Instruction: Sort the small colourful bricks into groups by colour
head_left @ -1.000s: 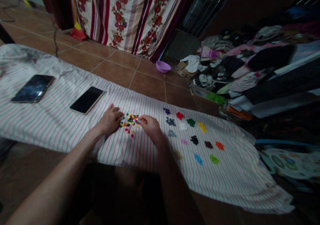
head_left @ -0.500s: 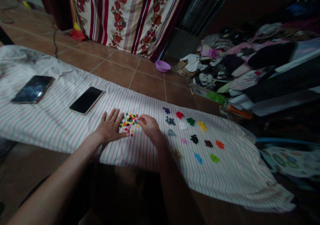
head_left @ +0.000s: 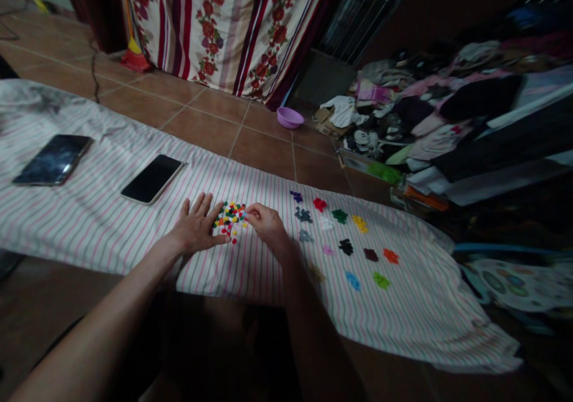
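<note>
A mixed pile of small coloured pieces (head_left: 230, 216) lies on the striped cloth (head_left: 259, 271). My left hand (head_left: 197, 226) rests flat at the pile's left side, fingers spread, thumb along its near edge. At the right edge of the pile, my right hand (head_left: 265, 223) has its thumb and forefinger pinched together; what is between the fingertips is too small to make out. Single-colour groups sit farther right, among them red pieces (head_left: 319, 204), yellow pieces (head_left: 360, 223), black pieces (head_left: 346, 247), orange pieces (head_left: 391, 256) and blue pieces (head_left: 353, 281).
A phone (head_left: 152, 179) and a tablet-like device (head_left: 54, 160) lie on the cloth at the left. Beyond the cloth, a purple bowl (head_left: 290, 117) stands on the tiled floor. Heaped clothes (head_left: 430, 104) fill the right background.
The whole view has shifted slightly. Both hands keep nearly the same places at the mixed pile, the left still spread and the right still pinched.
</note>
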Demonstrator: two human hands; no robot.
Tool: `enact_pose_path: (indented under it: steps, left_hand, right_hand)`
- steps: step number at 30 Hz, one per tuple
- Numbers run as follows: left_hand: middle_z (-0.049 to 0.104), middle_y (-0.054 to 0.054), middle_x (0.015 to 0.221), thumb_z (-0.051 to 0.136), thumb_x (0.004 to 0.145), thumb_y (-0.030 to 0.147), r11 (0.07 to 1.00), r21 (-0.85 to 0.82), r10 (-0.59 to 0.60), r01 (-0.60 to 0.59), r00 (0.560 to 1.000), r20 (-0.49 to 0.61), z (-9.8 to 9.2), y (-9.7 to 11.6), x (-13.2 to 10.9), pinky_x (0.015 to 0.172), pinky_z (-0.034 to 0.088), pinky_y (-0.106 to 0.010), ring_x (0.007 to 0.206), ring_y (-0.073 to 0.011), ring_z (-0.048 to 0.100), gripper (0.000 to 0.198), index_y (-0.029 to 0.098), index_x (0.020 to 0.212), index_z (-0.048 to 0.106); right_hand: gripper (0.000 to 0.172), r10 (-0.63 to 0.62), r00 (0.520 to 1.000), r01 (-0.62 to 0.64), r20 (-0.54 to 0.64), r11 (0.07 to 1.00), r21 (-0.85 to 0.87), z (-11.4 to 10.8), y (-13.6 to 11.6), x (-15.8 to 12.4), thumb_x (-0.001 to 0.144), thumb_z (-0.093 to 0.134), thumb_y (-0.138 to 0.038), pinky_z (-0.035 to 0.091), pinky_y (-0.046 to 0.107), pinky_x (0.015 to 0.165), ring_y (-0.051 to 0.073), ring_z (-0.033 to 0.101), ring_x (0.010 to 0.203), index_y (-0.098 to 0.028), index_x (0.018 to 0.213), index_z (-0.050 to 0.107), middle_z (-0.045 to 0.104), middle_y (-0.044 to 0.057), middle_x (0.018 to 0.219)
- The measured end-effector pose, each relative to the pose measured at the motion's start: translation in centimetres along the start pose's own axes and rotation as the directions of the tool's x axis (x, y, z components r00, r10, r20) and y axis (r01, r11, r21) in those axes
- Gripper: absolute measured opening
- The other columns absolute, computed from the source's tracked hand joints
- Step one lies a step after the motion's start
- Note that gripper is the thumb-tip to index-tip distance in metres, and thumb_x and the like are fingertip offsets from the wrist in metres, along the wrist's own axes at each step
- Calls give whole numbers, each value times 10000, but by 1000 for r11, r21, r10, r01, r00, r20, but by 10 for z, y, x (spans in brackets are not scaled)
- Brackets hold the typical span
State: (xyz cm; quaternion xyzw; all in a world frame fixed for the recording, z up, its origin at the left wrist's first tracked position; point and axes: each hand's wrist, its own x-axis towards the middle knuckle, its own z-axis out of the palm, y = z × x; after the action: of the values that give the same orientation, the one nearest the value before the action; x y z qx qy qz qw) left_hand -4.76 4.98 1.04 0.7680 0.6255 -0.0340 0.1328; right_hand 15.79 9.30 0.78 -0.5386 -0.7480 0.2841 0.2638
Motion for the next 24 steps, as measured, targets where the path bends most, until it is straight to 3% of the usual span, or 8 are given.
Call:
enact_pose_path:
  steps: [7,13,19,24]
  left_hand:
    - [155,-197,1602,423,788,776,1000,21,18,-17,998,-56,4,-3,2,1133,130,-618,1483,-391,93,964,189,1527,229]
    - [142,-188,1608,431,784,775,1000,28,11,-10,999,-31,4,-4,3,1138,130,-615,1482,-397,90,970,193,1530,218]
    - [124,-189,1610,432,801,750,1000,22,5,-4,1000,-8,-1,-2,2,1142,129,-616,1487,-382,75,960,182,1536,189]
    - [129,-190,1608,402,813,750,999,36,5,-5,1000,-18,1,-2,2,1144,129,-613,1489,-372,77,959,151,1533,195]
  right_hand:
    - [77,45,998,-44,-39,999,30,-1,-2,-3,784,554,-211,468,223,670,128,631,712,-204,810,625,674,-15,747]
    - [85,50,995,-44,-85,996,74,-12,5,-9,728,546,-210,463,216,660,114,588,674,-207,799,593,617,-33,713]
    - [163,70,977,-60,-203,997,53,-42,18,-30,730,502,-250,456,233,641,120,554,631,-196,849,599,589,-16,713]
    - [227,143,936,-162,-322,986,-33,-83,46,-60,729,500,-319,454,265,655,148,563,648,-189,861,631,616,10,727]
